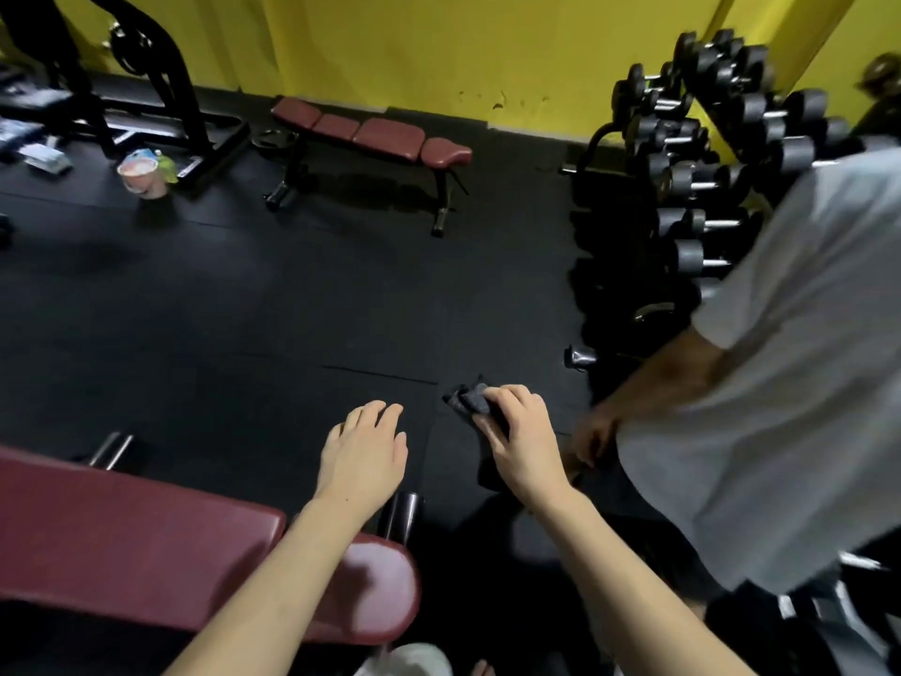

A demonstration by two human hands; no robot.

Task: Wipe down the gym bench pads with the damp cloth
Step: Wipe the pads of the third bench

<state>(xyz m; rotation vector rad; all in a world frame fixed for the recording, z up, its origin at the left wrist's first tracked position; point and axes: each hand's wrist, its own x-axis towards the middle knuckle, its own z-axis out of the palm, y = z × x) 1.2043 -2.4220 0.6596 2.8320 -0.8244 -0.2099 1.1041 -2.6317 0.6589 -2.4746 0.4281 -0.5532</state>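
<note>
Dangling from right hand [519, 439]: cloth [470, 400], dark, bunched, out over floor [244, 334], just right of near bench pad [122, 534]. Fingers curl round it, loose corner poking past knuckles. Looks soft, light, limp; damp likely adds cling, so slip unlikely. Best bunched into palm or spread flat under fingers for wiping. Left hand [365, 451] relaxed, fingers straight, holding nothing, hovering off pad end. Pad maroon, glossy, probably firm and slick. Second bench [370, 134] by yellow wall. Bystander [780, 383] close on right, before dumbbell rack [707, 153].
</note>
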